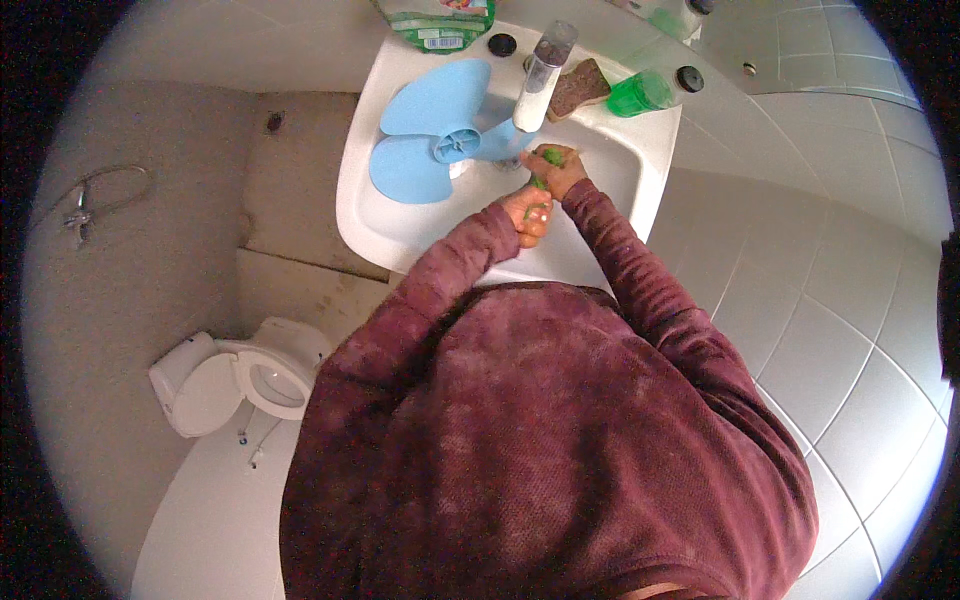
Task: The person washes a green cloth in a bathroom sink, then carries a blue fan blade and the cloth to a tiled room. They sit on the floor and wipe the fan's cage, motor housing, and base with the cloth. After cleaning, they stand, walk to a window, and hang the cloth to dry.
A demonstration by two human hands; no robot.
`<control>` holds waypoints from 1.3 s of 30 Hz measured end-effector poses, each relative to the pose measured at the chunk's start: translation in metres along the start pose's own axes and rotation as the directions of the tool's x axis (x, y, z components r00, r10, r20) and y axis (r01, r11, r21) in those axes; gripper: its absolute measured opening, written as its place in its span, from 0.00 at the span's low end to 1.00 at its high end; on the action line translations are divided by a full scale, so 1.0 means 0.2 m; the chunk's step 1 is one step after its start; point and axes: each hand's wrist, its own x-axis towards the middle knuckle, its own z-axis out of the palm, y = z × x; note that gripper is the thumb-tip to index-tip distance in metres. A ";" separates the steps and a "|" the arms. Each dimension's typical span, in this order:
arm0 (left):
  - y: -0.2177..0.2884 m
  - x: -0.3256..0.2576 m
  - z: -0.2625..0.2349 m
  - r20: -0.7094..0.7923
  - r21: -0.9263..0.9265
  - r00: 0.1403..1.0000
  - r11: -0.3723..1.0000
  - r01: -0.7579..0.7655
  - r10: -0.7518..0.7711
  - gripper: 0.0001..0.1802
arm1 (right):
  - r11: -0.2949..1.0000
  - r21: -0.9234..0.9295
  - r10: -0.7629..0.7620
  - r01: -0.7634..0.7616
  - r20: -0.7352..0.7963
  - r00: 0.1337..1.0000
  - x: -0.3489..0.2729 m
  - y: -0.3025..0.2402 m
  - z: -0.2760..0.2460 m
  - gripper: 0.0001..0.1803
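Note:
My left hand (528,214) and my right hand (564,174) are close together over the white washbasin (600,250), below the tap (547,72). Both are closed around a soft, bright green piece (553,157), seemingly a cloth or scouring pad. Bits of it show between the fingers of each hand; the rest is hidden. To their left, a light blue fan blade (425,105) with three wings and a round hub lies across the basin. Its right wing reaches under the tap, close to my right hand.
Behind the tap sit a brown sponge (580,88), a clear bottle of green liquid (640,93) with a black cap, a round black lid (502,45) and a green printed pack (440,25). A toilet (272,385) stands at left, beyond my left arm; a shower head (78,215) hangs further left.

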 end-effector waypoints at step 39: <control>0.01 0.13 -0.07 -0.348 0.589 0.802 0.779 -0.216 0.486 0.24 | 0.965 -0.261 -0.043 -0.010 -0.195 0.980 0.15 0.02 -0.04 0.12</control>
